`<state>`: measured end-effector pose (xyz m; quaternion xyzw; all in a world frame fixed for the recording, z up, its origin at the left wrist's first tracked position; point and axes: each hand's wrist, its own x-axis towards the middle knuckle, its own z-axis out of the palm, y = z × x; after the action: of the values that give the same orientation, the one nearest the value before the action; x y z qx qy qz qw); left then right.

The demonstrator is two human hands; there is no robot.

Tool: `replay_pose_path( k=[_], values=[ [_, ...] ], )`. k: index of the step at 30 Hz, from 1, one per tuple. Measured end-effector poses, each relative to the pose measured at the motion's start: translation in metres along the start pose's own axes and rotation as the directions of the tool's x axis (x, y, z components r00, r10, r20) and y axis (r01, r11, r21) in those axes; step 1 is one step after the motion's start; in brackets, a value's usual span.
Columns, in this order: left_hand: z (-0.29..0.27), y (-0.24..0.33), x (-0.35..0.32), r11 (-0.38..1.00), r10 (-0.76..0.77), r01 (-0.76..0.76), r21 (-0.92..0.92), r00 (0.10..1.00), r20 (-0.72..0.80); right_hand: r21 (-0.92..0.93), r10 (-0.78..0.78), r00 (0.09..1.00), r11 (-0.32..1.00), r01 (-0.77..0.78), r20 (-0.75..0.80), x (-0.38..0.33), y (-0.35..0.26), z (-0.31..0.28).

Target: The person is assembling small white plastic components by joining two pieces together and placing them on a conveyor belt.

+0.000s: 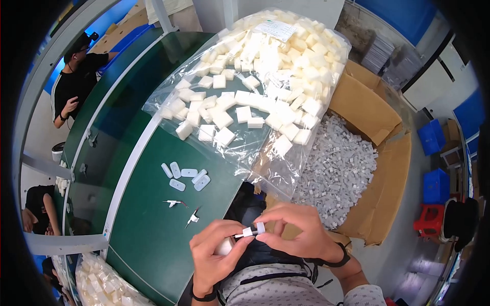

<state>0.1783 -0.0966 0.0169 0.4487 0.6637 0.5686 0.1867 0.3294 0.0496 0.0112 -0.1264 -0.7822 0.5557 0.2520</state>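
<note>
A small white part [253, 230] is pinched between the fingertips of the left hand [217, 255] and the right hand [296, 232], near the green counter [153, 239]. A white block is also closed in the left palm. Flat white tabs [186, 176] are laid farther left.

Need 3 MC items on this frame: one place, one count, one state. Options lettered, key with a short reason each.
1. Where does the cardboard box of small white pieces stand?
A. right of the green table
B. on the table
C. left of the table

2. How many flat pale tabs lie in the cluster on the table?
A. two
B. six
C. ten

3. What do both hands hold?
A. nothing
B. a blue crate
C. a small white part

Key: 1 A, the box sits off the table's right edge. 2 B, six tabs countable. 3 C, left hand and right hand pinch the part between fingertips.
</note>
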Motion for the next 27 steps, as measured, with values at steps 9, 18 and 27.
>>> replay_pose_path(
  k=[9, 18, 27],
  values=[
    [0.002, -0.007, -0.009, 0.998, -0.009, 0.003, -0.068, 0.996, -0.089, -0.011, -0.124, 0.99, 0.992, 0.124, -0.066, -0.004, -0.001, 0.008],
    [0.01, -0.026, -0.017, 0.971, -0.03, 0.0, -0.239, 0.992, -0.124, -0.09, -0.175, 0.979, 0.982, 0.165, -0.109, -0.006, -0.01, 0.011],
    [0.019, -0.03, -0.02, 0.932, -0.095, 0.016, -0.361, 0.975, -0.202, -0.149, -0.263, 0.956, 0.958, 0.244, -0.132, -0.005, -0.011, 0.009]
  ],
)
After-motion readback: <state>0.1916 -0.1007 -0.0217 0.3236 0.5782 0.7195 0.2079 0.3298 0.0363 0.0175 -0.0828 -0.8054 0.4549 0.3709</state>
